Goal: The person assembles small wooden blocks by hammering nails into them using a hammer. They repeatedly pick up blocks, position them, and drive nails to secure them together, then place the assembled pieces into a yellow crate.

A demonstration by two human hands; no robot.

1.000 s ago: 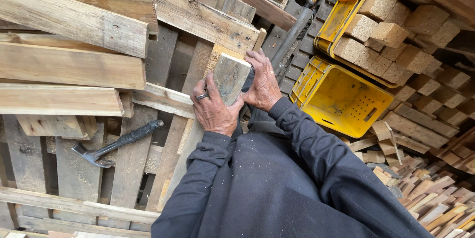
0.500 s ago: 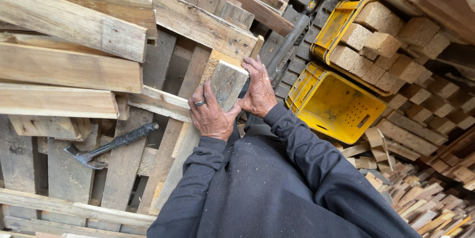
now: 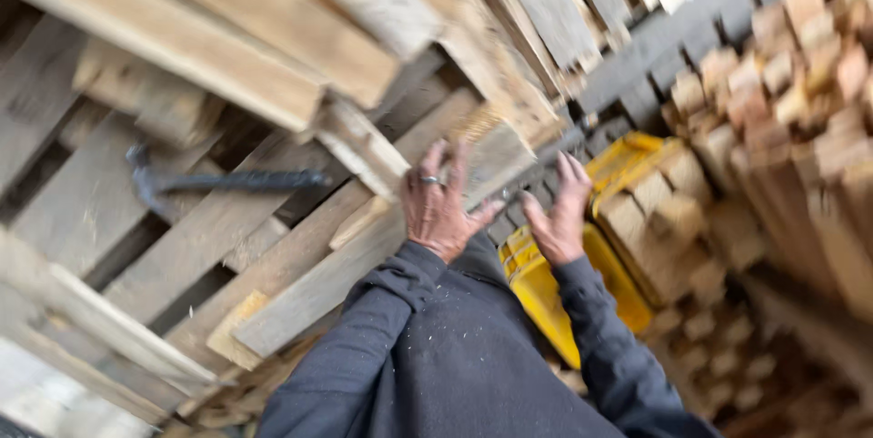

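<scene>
Item 1, your left hand (image 3: 436,211): at centre of view, ring on one finger, fingers (image 3: 435,158) spread and released, palm against the lower edge of the wood block (image 3: 496,151); not closed around it

Item 2, your right hand (image 3: 556,215): at 3 o'clock of the left hand, just beside it, fingers (image 3: 573,172) splayed and released, holding nothing; its relation to the block's right side is too blurred to tell, touching or just apart

Item 3, wood block: pale, short, flat-faced, lying at 12 o'clock of your hands, between them and the overhanging plank stack (image 3: 273,47); it appears to rest on the slats, which would explain why no grasp is needed

Item 4, hammer (image 3: 214,183): dark, at 9 o'clock of your left hand, well apart, laid flat across the pallet slats (image 3: 209,247) where it cannot roll

Item 5, yellow crates (image 3: 627,220): at 3 to 5 o'clock of your right hand, the upper one filled with short wooden blocks, the lower one partly hidden by your sleeve; near enough for reach

Item 6, loose block pile (image 3: 773,101): at 2 o'clock, beyond the crates; heavily blurred
</scene>
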